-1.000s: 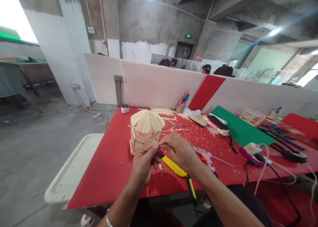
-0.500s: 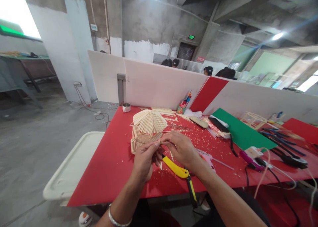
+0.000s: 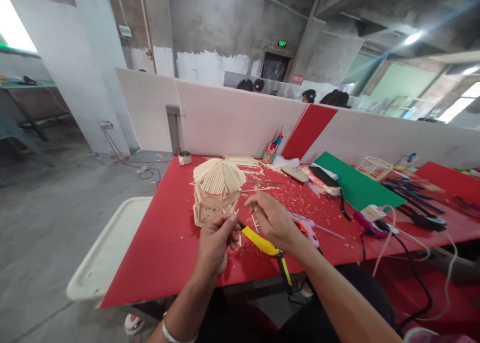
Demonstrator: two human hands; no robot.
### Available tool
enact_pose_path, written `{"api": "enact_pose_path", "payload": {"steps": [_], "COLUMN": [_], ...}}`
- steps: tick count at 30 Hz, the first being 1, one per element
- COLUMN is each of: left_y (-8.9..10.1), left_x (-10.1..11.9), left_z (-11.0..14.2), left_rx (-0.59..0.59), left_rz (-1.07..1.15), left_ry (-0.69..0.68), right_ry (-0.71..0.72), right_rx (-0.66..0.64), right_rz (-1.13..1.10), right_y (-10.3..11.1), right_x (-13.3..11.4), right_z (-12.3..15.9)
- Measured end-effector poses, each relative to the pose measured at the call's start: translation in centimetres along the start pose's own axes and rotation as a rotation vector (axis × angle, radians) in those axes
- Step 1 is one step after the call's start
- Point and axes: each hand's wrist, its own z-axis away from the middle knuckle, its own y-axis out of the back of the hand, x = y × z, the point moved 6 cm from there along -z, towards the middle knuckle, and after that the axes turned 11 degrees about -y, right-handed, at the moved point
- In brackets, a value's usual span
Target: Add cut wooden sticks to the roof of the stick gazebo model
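My left hand [image 3: 215,240] is closed in a pinch at the near side of a model house built of pale wooden sticks. Whatever sits between its thumb and fingertips is too small to make out. The model has a cone-like stick roof [image 3: 219,177] over a lattice of stick walls [image 3: 206,210]. Apart from the left hand, my right hand [image 3: 275,222] hovers over the table, its fingers loosely bent and nothing visible in them. A yellow curved tool [image 3: 262,242] with a black and yellow handle lies below both hands, partly hidden. Beside my right wrist lies a pink glue gun [image 3: 308,229].
Loose sticks [image 3: 240,161] and wood crumbs cover the red table [image 3: 150,263]. A pen cup [image 3: 268,155] and a tape roll [image 3: 184,157] stand by the white partition [image 3: 240,118]. At right are a green board [image 3: 356,185], a power strip [image 3: 369,225] and cables.
My right hand has parted from my left hand, where their fingertips met before. The left hand keeps its pinch. The whole view has shifted slightly.
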Motion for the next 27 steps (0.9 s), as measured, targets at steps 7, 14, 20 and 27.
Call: {"api": "enact_pose_path", "payload": {"steps": [7, 14, 20, 27], "left_y": [-0.3, -1.2, -1.4, -1.4], "left_x": [0.0, 0.9, 1.5, 1.8], "left_z": [-0.1, -1.0, -1.4, -1.4], "left_rx": [0.015, -0.049, -0.089, -0.081], "left_rz": [0.0, -0.017, -0.028, -0.03], "left_ry": [0.01, -0.05, -0.064, -0.06], "right_ry": [-0.09, 0.112, 0.133, 0.162], "right_rx": [-0.048, 0.014, 0.028, 0.042], "right_rz": [-0.088, -0.095, -0.091, -0.083], "right_y": [-0.6, -0.2, 0.0, 0.2], "right_x": [1.3, -0.3, -0.6, -1.1], "right_z": [0.6, -0.7, -1.5, -1.8]}}
